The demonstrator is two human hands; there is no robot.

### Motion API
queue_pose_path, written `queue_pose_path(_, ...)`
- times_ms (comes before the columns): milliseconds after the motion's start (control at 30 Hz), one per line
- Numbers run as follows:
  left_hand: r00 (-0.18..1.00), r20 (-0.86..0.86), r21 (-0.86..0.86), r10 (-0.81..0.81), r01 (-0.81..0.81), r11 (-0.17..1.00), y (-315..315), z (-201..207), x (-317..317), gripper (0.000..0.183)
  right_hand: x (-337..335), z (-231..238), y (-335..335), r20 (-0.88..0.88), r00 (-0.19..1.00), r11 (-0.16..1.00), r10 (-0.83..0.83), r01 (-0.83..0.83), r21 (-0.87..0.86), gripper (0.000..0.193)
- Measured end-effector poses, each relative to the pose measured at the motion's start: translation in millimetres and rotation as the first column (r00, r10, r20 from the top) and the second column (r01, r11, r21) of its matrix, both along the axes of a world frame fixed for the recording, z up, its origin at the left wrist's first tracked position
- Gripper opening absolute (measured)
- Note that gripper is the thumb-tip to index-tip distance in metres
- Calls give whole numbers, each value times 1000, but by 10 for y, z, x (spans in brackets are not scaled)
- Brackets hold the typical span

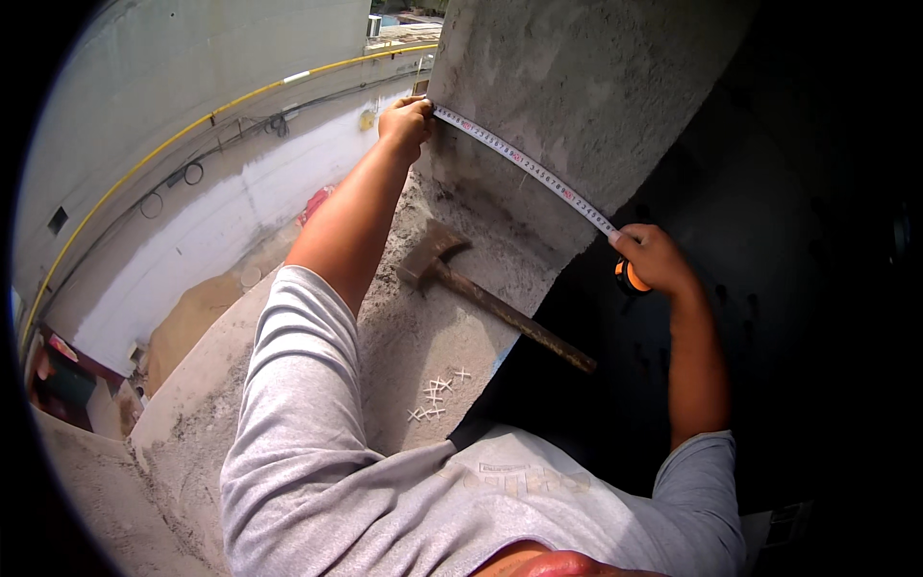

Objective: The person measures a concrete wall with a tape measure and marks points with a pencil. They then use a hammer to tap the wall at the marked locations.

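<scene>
A white tape measure blade (524,163) runs stretched across the side of a rough concrete wall. At the wall's far left edge, my left hand (407,125) pinches the blade's end. My right hand (654,258) is closed around the tape measure at the wall's near right edge, its orange and black case (632,279) showing below the fingers. On the concrete ledge under the blade lies a hammer (435,252) with a worn wooden handle (514,315) that juts past the ledge's edge into shadow.
Several small white cross-shaped tile spacers (435,392) are scattered on the ledge (413,332). Beyond its outer side is a drop toward a sand pile (192,322). A yellow pipe (207,117) and black cables follow the opposite wall. Deep shadow covers the right side.
</scene>
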State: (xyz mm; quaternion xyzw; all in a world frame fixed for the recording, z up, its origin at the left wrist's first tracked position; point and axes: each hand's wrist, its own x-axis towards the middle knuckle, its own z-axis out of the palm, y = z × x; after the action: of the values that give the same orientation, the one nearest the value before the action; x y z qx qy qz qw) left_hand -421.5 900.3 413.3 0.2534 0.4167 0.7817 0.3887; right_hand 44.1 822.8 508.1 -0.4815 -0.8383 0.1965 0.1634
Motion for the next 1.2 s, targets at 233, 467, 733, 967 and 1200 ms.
queue_pose_path(233,998,-45,-21,-35,34,999,-43,-22,-10,24,-331,-54,271,45,994,974,-100,89,206,56)
queue_pose_path(467,1000,-29,-12,-5,5,1000,65,-85,33,31,-312,-14,311,13,996,989,-87,85,119,58)
queue_pose_path(733,997,-69,-3,-17,17,1000,48,-132,30,33,-278,-30,406,-4,999,996,-47,48,72,55)
queue_pose_path(967,848,-321,-115,421,-476,872,-100,18,274,32,-302,-5,360,43,997,993,-71,67,98,50)
queue_pose_path(1200,660,-730,190,177,-54,980,-678,191,891,19,-344,23,344,55,995,991,-87,80,110,51)
